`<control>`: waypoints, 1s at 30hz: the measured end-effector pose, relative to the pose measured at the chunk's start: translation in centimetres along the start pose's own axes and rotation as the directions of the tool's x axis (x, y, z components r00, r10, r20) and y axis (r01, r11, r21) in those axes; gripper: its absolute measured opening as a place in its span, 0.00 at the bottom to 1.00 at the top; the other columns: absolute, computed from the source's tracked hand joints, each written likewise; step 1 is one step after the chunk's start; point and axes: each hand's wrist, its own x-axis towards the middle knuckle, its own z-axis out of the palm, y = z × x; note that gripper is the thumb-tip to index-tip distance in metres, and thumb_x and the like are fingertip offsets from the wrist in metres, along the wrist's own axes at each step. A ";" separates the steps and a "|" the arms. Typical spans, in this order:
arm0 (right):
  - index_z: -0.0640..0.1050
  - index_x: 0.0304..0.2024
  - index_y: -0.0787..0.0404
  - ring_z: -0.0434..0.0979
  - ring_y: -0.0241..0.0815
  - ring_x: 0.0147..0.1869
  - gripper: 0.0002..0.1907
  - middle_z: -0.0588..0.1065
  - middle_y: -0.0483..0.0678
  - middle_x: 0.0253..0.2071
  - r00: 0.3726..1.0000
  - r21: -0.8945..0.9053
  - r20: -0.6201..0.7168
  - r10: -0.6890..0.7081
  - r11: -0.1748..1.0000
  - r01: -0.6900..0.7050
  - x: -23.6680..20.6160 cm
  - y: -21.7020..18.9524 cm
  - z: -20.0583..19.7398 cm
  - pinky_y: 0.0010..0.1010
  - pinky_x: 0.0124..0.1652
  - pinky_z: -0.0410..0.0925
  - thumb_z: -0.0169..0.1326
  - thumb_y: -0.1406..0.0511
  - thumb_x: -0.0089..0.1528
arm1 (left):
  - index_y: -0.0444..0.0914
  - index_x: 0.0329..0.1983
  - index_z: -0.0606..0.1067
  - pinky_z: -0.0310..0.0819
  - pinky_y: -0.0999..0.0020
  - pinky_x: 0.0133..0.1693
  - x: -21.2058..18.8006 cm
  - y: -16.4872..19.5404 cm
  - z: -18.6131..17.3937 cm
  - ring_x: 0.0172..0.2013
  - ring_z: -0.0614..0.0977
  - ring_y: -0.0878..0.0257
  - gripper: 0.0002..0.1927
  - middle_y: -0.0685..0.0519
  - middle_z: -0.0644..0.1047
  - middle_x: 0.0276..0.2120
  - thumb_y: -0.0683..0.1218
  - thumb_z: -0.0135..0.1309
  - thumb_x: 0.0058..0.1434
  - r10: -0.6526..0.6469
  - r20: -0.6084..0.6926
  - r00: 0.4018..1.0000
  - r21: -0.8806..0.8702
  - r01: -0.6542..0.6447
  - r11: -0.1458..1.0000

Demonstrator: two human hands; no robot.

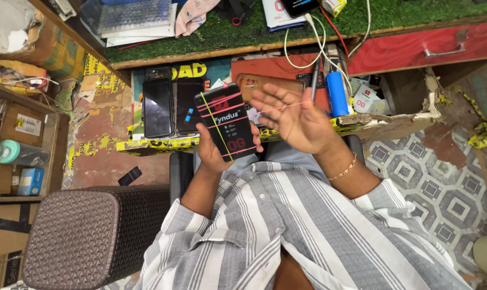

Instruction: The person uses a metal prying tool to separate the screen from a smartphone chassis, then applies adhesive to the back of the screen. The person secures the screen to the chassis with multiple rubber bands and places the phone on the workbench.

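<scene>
Several rubber bands already cross the black box (228,122): pink ones over its top and bottom, a yellow one running lengthwise. The left hand (214,151) is clamped around the box, holding it above the lap. The right hand (297,119) is spread flat, stretching one more thin band (278,107) from the box; judging by this, that band is not yet seated.
</scene>
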 end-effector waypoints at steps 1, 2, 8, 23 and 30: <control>0.59 0.75 0.57 0.58 0.52 0.82 0.40 0.60 0.56 0.76 0.999 0.017 0.038 0.029 0.999 -0.030 0.1 0.1 0.3 0.50 0.74 0.57 0.35 0.39 0.71 | 0.33 0.72 0.60 0.82 0.45 0.50 -0.2 -0.2 0.0 0.50 0.82 0.47 0.48 0.36 0.75 0.54 0.77 0.33 0.68 -0.002 -0.004 1.000 0.008 0.002 1.000; 0.58 0.75 0.57 0.60 0.53 0.80 0.40 0.61 0.57 0.75 0.997 0.041 0.070 0.043 0.998 -0.046 0.2 0.1 0.4 0.50 0.72 0.59 0.34 0.39 0.71 | 0.33 0.72 0.60 0.82 0.45 0.50 -0.4 -0.5 -0.2 0.51 0.82 0.47 0.48 0.36 0.75 0.54 0.77 0.33 0.69 -0.002 -0.011 1.000 0.016 0.002 1.000; 0.54 0.77 0.54 0.66 0.51 0.74 0.42 0.65 0.57 0.70 0.979 -0.068 0.156 0.130 0.990 -0.120 0.3 -0.5 1.1 0.46 0.68 0.62 0.34 0.37 0.70 | 0.30 0.76 0.59 0.81 0.48 0.51 -1.1 0.4 -0.3 0.51 0.82 0.47 0.52 0.35 0.76 0.54 0.77 0.34 0.70 -0.080 0.035 0.996 0.215 0.071 0.974; 0.77 0.53 0.63 0.80 0.57 0.49 0.24 0.80 0.58 0.44 0.794 -0.998 0.059 0.604 0.029 0.053 -0.7 -2.2 5.5 0.46 0.47 0.71 0.62 0.56 0.59 | 0.37 0.80 0.38 0.71 0.52 0.60 -2.0 1.9 1.5 0.59 0.78 0.38 0.46 0.30 0.74 0.59 0.65 0.41 0.73 -0.445 0.036 0.895 0.999 -0.043 -0.007; 0.79 0.49 0.62 0.82 0.54 0.42 0.18 0.81 0.56 0.39 0.806 -0.994 -0.035 0.591 -0.105 0.033 -0.6 -0.5 5.3 0.44 0.44 0.73 0.60 0.61 0.59 | 0.38 0.81 0.38 0.71 0.53 0.58 -2.1 0.9 1.4 0.56 0.78 0.38 0.43 0.30 0.71 0.62 0.60 0.42 0.74 -0.438 0.023 0.899 0.994 0.027 0.107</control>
